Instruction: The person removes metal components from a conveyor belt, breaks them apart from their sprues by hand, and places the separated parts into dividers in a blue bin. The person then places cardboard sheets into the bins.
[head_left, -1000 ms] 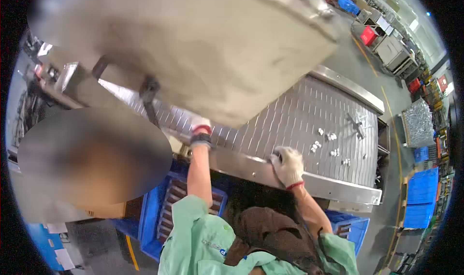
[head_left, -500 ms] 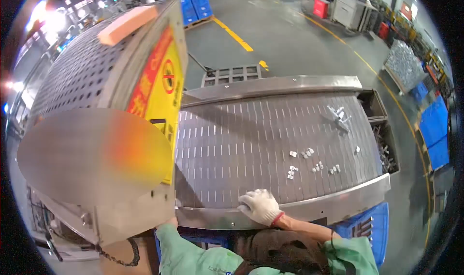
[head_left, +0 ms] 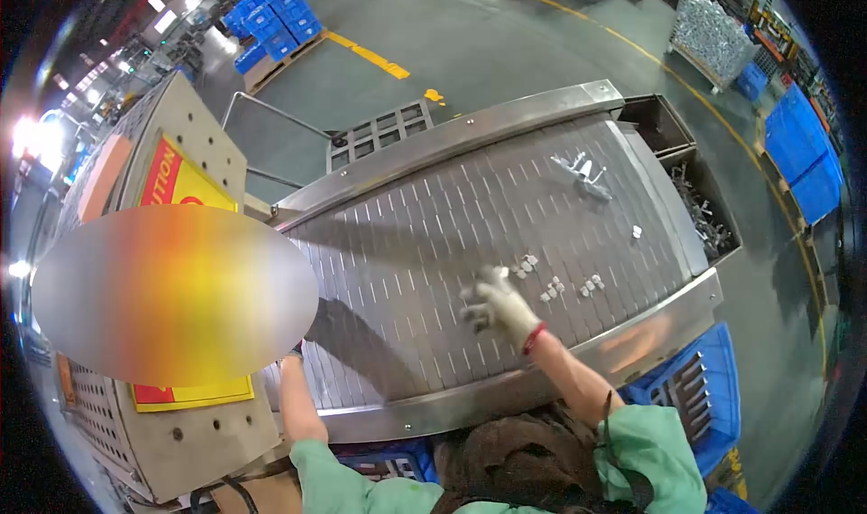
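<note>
My right hand (head_left: 498, 306), in a white glove with a red cuff, hovers over the slatted metal conveyor (head_left: 424, 297). Its fingers are spread and somewhat blurred, with nothing visibly held. Just beyond the fingertips lies a small silver cluster (head_left: 524, 266); to the right are two more clusters (head_left: 553, 288) (head_left: 591, 285) and a single small piece (head_left: 637, 232). A larger branched metal part (head_left: 582, 175) rests near the belt's far right end. My left forearm reaches up to the machine housing at the left; the blurred patch hides the hand.
The perforated housing (head_left: 203, 451) with a yellow and red sign rises at the left. Bins of metal parts (head_left: 695, 198) stand at the conveyor's right end. Blue crates (head_left: 695, 387) sit below the near rail. A slotted grey rack (head_left: 379, 136) is beyond the far rail.
The view has swung, and the large panel has left the foreground. My right hand has moved off the near rail to over the belt, fingers spreading. The clusters lie further left in view.
</note>
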The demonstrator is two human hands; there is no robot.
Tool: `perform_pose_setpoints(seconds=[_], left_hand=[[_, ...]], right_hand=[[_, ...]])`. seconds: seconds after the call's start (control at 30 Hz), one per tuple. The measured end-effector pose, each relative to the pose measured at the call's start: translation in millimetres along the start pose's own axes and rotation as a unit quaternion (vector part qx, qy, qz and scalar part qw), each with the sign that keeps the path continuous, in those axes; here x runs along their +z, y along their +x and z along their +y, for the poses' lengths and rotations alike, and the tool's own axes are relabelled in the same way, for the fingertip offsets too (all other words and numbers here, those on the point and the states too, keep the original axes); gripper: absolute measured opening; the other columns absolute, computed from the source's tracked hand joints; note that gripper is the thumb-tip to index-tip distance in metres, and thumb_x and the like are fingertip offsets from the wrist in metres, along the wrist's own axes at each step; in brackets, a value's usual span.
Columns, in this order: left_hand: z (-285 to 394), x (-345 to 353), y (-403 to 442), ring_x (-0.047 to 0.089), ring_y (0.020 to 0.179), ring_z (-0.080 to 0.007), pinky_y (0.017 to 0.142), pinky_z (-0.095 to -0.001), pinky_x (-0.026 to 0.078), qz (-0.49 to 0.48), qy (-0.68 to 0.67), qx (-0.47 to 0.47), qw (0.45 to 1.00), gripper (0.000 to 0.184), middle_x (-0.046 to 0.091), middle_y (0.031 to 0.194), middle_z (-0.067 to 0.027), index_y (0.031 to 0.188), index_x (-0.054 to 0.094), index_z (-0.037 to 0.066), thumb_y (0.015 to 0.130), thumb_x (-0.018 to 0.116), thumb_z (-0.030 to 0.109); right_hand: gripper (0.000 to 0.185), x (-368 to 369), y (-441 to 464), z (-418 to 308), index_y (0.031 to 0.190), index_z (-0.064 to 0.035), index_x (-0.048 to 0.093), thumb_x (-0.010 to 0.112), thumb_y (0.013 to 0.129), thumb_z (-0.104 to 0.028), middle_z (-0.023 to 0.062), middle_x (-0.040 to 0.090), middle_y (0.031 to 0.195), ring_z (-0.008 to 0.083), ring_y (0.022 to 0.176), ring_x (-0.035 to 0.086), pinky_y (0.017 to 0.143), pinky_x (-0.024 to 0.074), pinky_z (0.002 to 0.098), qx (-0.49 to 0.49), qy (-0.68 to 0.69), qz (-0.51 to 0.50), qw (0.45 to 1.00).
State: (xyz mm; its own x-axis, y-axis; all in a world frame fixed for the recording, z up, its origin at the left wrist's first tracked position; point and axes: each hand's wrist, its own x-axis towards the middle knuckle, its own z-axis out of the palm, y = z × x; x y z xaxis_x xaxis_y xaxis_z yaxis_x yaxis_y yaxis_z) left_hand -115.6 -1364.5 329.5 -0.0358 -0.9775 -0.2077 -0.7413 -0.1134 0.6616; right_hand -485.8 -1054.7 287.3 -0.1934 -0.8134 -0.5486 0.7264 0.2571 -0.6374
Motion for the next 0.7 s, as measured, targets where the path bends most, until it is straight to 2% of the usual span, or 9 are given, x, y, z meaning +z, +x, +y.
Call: perform_pose_setpoints(seconds=[0.1, 0.2, 0.3, 0.37, 0.47, 0.53, 0.6, 0.63, 0.7], left_hand=[[31, 21, -28, 0.066, 0.066, -0.0196, 0.059, -0.0383, 0.055, 0.013, -0.043, -0.091, 0.995, 0.037, 0.071, 0.085, -0.0106, 0.127, 0.071, 0.008, 0.098, 0.075, 0.031], [-48, 69, -5, 0.072, 0.085, -0.0227, 0.077, -0.0395, 0.058, 0.034, 0.007, 0.168, 0.985, 0.03, 0.073, 0.092, -0.0098, 0.129, 0.074, 0.008, 0.103, 0.07, 0.021], [-22, 102, -67, 0.072, 0.103, -0.0255, 0.09, -0.0445, 0.059, 0.031, 0.009, 0.163, 0.986, 0.03, 0.074, 0.105, -0.0096, 0.13, 0.073, 0.009, 0.105, 0.071, 0.026], [28, 117, -119, 0.072, 0.097, -0.0251, 0.083, -0.044, 0.061, 0.0, -0.115, 0.078, 0.99, 0.027, 0.073, 0.103, -0.0091, 0.127, 0.071, 0.009, 0.107, 0.069, 0.027], [145, 116, -206, 0.069, 0.071, -0.018, 0.06, -0.035, 0.057, -0.037, -0.363, -0.014, 0.931, 0.021, 0.071, 0.09, -0.0068, 0.119, 0.071, 0.008, 0.109, 0.066, 0.026], [161, 132, -214, 0.066, 0.062, -0.0153, 0.056, -0.0311, 0.055, -0.079, -0.5, -0.061, 0.86, 0.02, 0.07, 0.084, -0.0055, 0.119, 0.073, 0.008, 0.108, 0.065, 0.023], [164, 148, -217, 0.067, 0.064, -0.0164, 0.059, -0.0337, 0.058, -0.139, -0.561, -0.093, 0.811, 0.021, 0.07, 0.085, -0.0057, 0.12, 0.073, 0.006, 0.108, 0.066, 0.022], [171, 152, -227, 0.068, 0.066, -0.0165, 0.062, -0.0348, 0.059, -0.178, -0.583, -0.112, 0.784, 0.022, 0.07, 0.087, -0.0057, 0.121, 0.072, 0.005, 0.107, 0.067, 0.021], [196, 149, -251, 0.069, 0.071, -0.0172, 0.065, -0.0367, 0.06, -0.214, -0.579, -0.096, 0.781, 0.024, 0.071, 0.093, -0.0073, 0.123, 0.072, 0.004, 0.107, 0.067, 0.022]], right_hand=[[0.064, -54, -24, -56, 0.165, -0.0176, 0.038, 0.063, 0.112, -0.042, 0.0197, 0.069, 0.137, 0.0305, 0.103, 0.077, 0.075, 0.0613, 0.0454, -0.054, 0.019, 0.055, 0.997], [0.052, -133, -32, -96, 0.148, -0.0121, 0.054, 0.064, 0.111, -0.046, 0.0143, 0.075, 0.126, 0.029, 0.103, 0.076, 0.082, 0.0634, 0.0466, -0.089, 0.106, 0.103, 0.985], [0.031, -244, -12, -118, 0.128, -0.0109, 0.065, 0.069, 0.111, -0.036, 0.0126, 0.074, 0.122, 0.0276, 0.102, 0.075, 0.081, 0.0624, 0.0435, -0.244, 0.146, 0.093, 0.954], [0.025, -229, -18, -118, 0.121, -0.0065, 0.069, 0.073, 0.108, -0.027, 0.011, 0.074, 0.12, 0.0249, 0.099, 0.074, 0.078, 0.0623, 0.042, -0.348, -0.131, 0.21, 0.904], [0.066, -124, -65, -111, 0.144, -0.0053, 0.069, 0.09, 0.09, -0.037, 0.0186, 0.076, 0.128, 0.0334, 0.117, 0.074, 0.101, 0.0582, 0.0444, -0.281, -0.473, 0.263, 0.793], [0.099, -61, -76, -69, 0.159, -0.0063, 0.054, 0.094, 0.082, -0.054, 0.0215, 0.06, 0.157, 0.0399, 0.144, 0.058, 0.12, 0.0485, 0.051, -0.317, -0.59, 0.136, 0.73], [0.108, -12, -85, -35, 0.164, -0.0074, 0.048, 0.093, 0.079, -0.059, 0.0224, 0.055, 0.162, 0.0425, 0.148, 0.053, 0.122, 0.0446, 0.0544, -0.366, -0.629, 0.057, 0.683], [0.091, 1, -79, -28, 0.157, -0.0054, 0.056, 0.09, 0.086, -0.052, 0.0216, 0.062, 0.153, 0.0424, 0.139, 0.061, 0.113, 0.0514, 0.0556, -0.454, -0.577, 0.047, 0.677], [0.063, 6, -64, -5, 0.144, -0.0015, 0.066, 0.083, 0.096, -0.039, 0.0184, 0.073, 0.134, 0.0357, 0.121, 0.072, 0.101, 0.0586, 0.0495, -0.45, -0.4, 0.149, 0.784]])
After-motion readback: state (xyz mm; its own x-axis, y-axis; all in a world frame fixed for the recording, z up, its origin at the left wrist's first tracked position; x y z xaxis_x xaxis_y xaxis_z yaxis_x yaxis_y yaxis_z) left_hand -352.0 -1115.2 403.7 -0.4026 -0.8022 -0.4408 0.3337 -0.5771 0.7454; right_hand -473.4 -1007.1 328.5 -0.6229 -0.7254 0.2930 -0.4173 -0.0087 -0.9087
